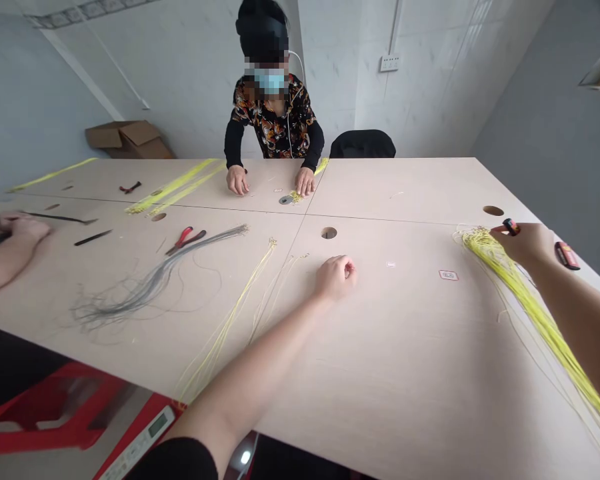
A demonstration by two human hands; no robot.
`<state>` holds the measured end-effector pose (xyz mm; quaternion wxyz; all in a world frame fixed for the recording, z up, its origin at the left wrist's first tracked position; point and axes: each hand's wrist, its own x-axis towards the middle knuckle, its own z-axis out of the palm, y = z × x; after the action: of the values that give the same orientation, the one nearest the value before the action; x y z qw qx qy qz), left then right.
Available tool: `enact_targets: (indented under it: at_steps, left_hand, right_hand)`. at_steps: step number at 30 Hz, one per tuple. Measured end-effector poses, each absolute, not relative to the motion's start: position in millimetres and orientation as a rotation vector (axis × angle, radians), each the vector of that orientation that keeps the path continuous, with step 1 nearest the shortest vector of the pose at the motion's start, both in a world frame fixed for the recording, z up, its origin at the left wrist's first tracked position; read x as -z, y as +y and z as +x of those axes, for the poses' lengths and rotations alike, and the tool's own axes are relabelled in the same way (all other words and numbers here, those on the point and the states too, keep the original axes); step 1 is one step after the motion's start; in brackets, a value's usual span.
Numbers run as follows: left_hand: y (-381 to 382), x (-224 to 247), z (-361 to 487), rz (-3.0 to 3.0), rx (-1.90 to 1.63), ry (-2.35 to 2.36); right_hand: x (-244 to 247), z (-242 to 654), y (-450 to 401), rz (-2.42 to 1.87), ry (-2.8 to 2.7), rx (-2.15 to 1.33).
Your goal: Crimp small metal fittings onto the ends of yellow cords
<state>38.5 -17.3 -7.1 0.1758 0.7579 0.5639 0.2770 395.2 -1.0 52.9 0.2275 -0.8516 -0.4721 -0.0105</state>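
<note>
My left hand [336, 277] rests on the table with its fingers curled. Whether anything lies inside them is hidden. A few thin yellow wires [236, 308] lie to its left, running under my forearm. At the right, my right hand [527, 243] pinches at the far end of a thick bundle of yellow wires [523, 293], whose tips curl around the fingertips. A dark object with a reddish end [511, 227] shows just behind these fingers. Beside the wrist lies a red and black object [567, 255], its kind unclear.
Across the table [380, 360] a masked person [275, 113] handles yellow wires. Another person's hands [23, 227] rest at the left. Grey wires [167, 277], red-handled pliers [185, 240] and black tweezers [93, 237] lie there. Small labels [449, 275] and a cable hole [329, 233] are near the middle.
</note>
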Motion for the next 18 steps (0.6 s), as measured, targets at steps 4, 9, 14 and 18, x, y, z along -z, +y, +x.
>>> enact_targets:
  at_steps: [4, 9, 14, 18]
  left_hand:
    - [-17.2, 7.5, 38.8, 2.15, -0.79, 1.588]
    - [-17.1, 7.1, 39.6, 2.163, -0.788, 1.588]
    - [-16.7, 6.9, 38.4, 2.176, -0.814, 1.573]
    - [-21.5, 4.1, 37.9, 2.159, -0.832, 1.597]
  right_hand:
    - [-61.2, 382.4, -9.2, -2.369, -1.124, -0.164]
    - [-62.2, 348.1, -12.6, -1.947, -1.047, -0.419]
    - [-31.8, 277.6, -12.1, -1.399, -0.953, -0.873]
    - [1.4, 235.1, -17.1, -1.218, -0.908, -1.008]
